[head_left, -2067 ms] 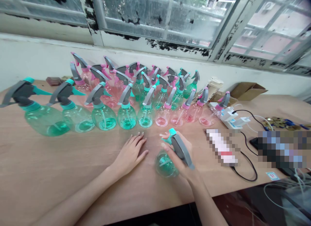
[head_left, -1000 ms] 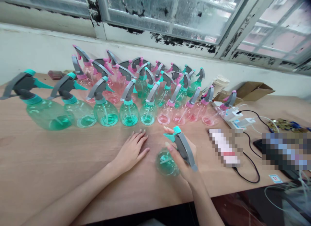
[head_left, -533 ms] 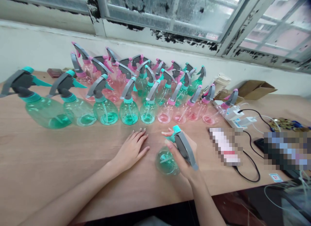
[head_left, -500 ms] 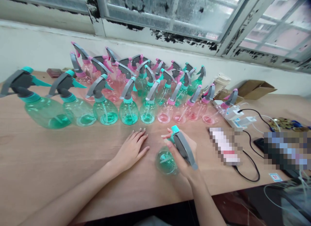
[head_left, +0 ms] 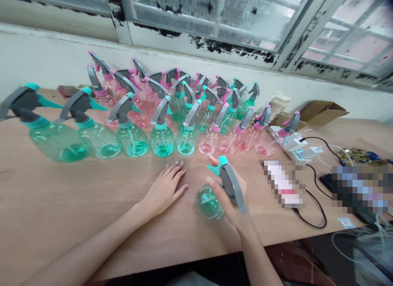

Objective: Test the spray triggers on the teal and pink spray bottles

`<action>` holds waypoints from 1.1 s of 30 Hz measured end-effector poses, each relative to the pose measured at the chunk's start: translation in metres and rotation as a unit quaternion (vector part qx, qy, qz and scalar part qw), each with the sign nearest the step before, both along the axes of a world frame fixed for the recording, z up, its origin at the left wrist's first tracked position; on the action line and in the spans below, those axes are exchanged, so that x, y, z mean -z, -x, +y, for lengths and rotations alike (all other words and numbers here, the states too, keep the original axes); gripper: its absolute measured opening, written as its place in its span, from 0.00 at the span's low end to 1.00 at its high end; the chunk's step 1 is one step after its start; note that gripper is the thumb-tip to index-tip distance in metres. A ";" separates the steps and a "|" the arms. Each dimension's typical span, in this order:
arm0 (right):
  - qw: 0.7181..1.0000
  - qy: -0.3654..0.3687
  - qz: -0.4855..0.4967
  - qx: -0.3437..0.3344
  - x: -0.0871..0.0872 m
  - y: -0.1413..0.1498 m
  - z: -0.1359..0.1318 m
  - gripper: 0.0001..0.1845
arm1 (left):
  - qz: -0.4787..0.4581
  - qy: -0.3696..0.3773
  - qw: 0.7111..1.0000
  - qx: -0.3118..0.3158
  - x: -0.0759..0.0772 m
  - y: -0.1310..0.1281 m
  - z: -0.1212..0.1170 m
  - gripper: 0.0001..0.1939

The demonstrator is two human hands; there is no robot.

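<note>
My right hand (head_left: 227,205) is wrapped around the neck of a spray bottle (head_left: 208,207) with a clear green body and a grey and turquoise spray head. The bottle's base is near the tabletop; I cannot tell if it touches. Its turquoise trigger points left, with the thumb below it and a fingertip beyond it. Part of the neck is hidden by the hand. Flat on the wooden table (head_left: 76,220) lies my left hand (head_left: 167,185), fingers spread and holding nothing. Just beyond it, green spray bottles (head_left: 162,141) and pink spray bottles (head_left: 206,146) form a front row.
More pink and green spray bottles crowd behind the front row, near the wall. On the right are a phone (head_left: 283,183) with a black cable, a white power strip (head_left: 299,153) and a cardboard box (head_left: 322,112). A white cup (head_left: 279,101) stands at the back.
The fingers of my right hand have shifted off the trigger, which now stands out more plainly. The bottle has barely moved. My left hand stays in place.
</note>
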State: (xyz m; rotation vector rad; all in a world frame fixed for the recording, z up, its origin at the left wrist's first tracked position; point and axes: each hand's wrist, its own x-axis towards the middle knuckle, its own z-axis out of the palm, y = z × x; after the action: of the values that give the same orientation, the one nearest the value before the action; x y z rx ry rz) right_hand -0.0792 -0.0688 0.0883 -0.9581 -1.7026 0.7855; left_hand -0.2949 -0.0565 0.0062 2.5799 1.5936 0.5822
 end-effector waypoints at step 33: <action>0.996 -0.009 -0.004 0.089 0.008 0.017 -0.010 0.20 | -0.191 0.051 0.975 0.105 -0.048 -0.019 -0.044 0.33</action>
State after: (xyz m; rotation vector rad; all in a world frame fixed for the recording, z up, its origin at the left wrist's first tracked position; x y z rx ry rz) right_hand -0.0965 -0.0793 0.0808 -1.0842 -1.6035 0.6492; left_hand -0.2763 -0.1001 0.0543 2.3382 1.1804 0.8843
